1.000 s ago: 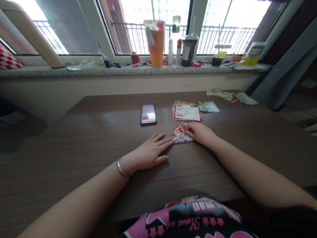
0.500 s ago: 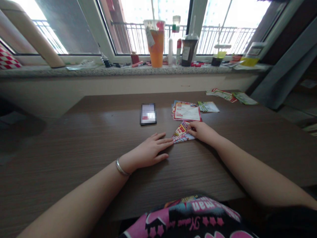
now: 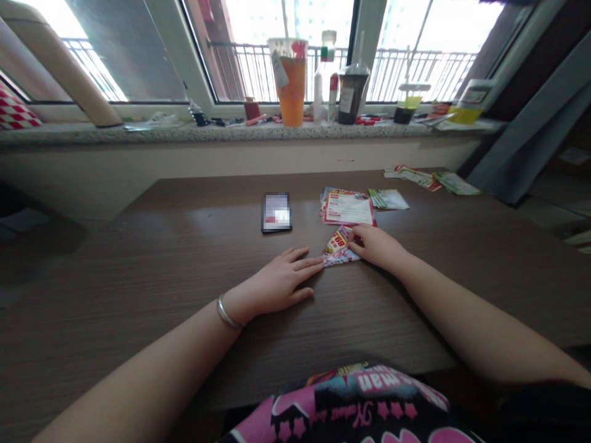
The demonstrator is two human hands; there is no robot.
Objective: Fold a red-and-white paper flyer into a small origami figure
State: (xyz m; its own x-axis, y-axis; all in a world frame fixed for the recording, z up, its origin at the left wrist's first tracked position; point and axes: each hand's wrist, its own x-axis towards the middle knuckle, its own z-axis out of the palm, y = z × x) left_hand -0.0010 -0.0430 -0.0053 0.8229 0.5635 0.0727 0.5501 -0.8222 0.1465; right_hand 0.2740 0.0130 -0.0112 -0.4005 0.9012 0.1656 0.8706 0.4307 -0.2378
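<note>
A folded, brightly printed flyer lies on the wooden table between my hands, a slanted flap showing a large "68" in red. My left hand rests flat with fingers spread, its fingertips touching the flyer's left corner. At the flyer's right side, my right hand has its thumb and forefinger pressed together on the paper's edge. That hand covers the flyer's right end. Just beyond is a stack of red-bordered flyers. A phone-like device with a blurred screen lies to the left of the stack.
Green-and-white leaflets lie right of the stack, with more papers at the table's far right corner. On the granite windowsill stand an orange drink cup, a dark cup and other small items. A grey curtain hangs at right.
My right hand has shifted very slightly on the flyer's right side. My left hand keeps its place at the left corner.
</note>
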